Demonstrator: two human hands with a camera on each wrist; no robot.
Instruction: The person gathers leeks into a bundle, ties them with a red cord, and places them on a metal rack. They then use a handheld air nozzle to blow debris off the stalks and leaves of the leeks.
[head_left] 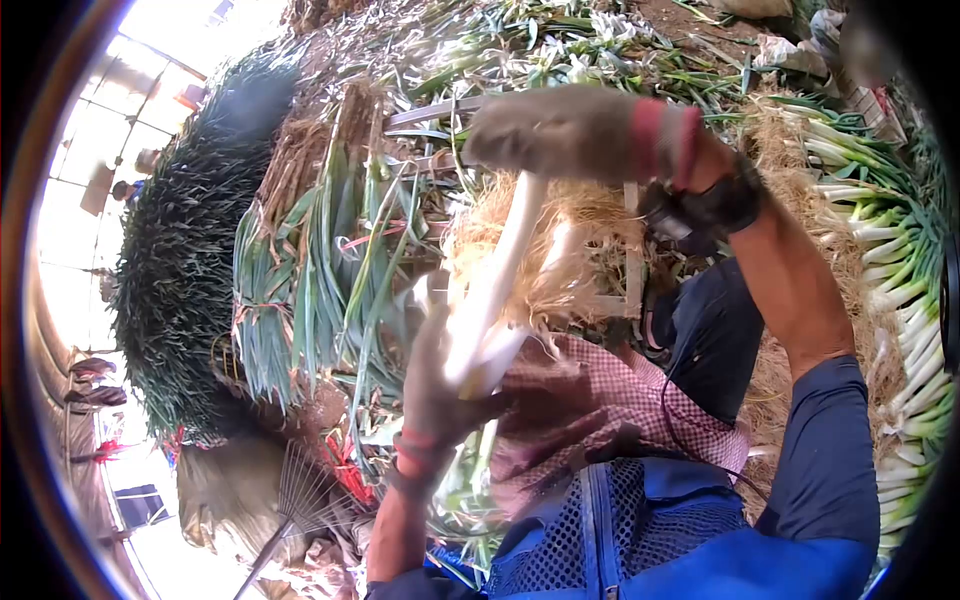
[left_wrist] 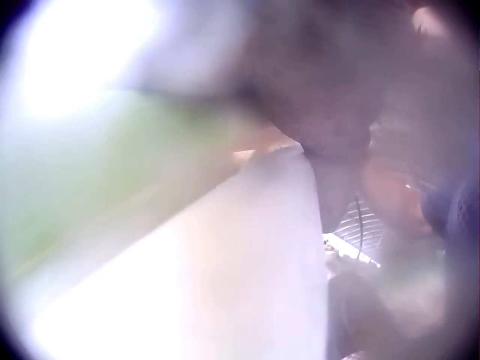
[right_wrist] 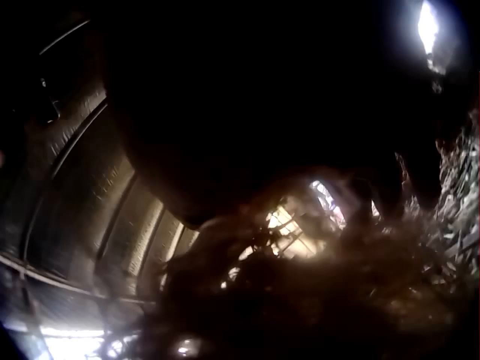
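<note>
In the head view, my gloved left hand (head_left: 432, 385) grips white leek stalks low down, with the thumb across them. One long white leek (head_left: 505, 255) slants up from it to my gloved right hand (head_left: 560, 130), whose curled fingers cover the leek's upper end. A second, thicker stalk (head_left: 495, 358) lies beside it in the left hand. Tangled pale roots (head_left: 585, 255) hang below the right hand. In the left wrist view a blurred white stalk (left_wrist: 247, 270) fills the lower middle. The right wrist view is mostly dark, with blurred roots (right_wrist: 360, 277) low down.
A bundle of leeks (head_left: 320, 270) with long green leaves lies left of the hands, beside a dark green heap (head_left: 190, 250). Rows of trimmed leeks (head_left: 900, 290) lie at the right. A checked cloth (head_left: 590, 410) covers the lap. A wire rake (head_left: 300, 490) stands lower left.
</note>
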